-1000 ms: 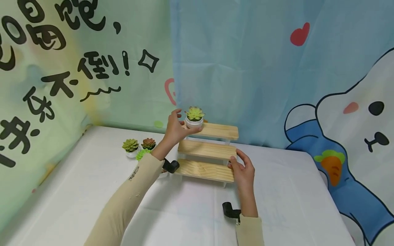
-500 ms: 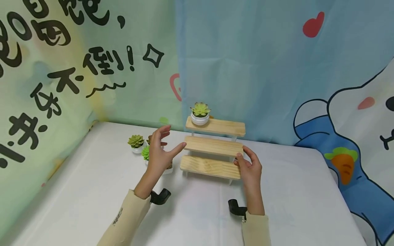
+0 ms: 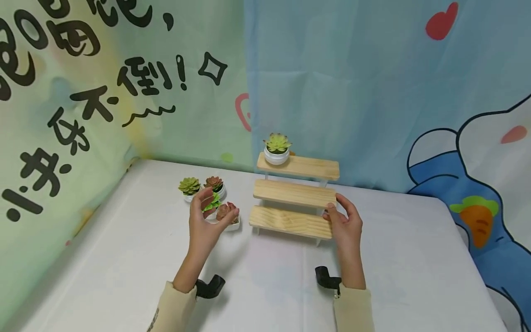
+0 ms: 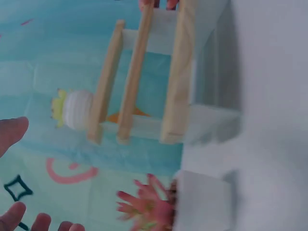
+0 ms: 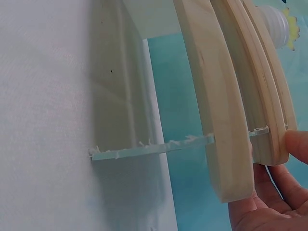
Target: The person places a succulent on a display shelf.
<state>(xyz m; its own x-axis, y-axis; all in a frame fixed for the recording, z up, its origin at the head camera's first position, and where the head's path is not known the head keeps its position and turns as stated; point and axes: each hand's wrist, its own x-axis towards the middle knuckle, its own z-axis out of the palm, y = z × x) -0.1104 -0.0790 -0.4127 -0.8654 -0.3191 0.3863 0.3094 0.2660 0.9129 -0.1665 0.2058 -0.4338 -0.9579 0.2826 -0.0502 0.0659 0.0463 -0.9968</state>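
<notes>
A three-tier wooden stand (image 3: 296,193) with clear side supports rises on the white table. On the left end of its top board sits a potted yellow-green succulent (image 3: 277,148). My right hand (image 3: 347,226) holds the right end of the middle board, thumb on top and fingers (image 5: 272,192) below. My left hand (image 3: 205,230) holds nothing, its thumb and fingers spread apart. In the head view it overlaps several small potted succulents left of the stand. Closest to its thumb is a pinkish succulent (image 3: 225,212) in a white square pot (image 4: 202,202).
Behind my left fingers are a bright green succulent (image 3: 214,202), a red-brown one (image 3: 214,183) and a dark green one (image 3: 189,185). Printed cloth backdrops (image 3: 373,92) hang along the table's back and left. A black camera mount (image 3: 210,287) juts from my left wrist.
My left hand has let go of the yellow-green succulent on the top board and pulled back, down and left, toward the other succulents. My right hand keeps its hold on the stand.
</notes>
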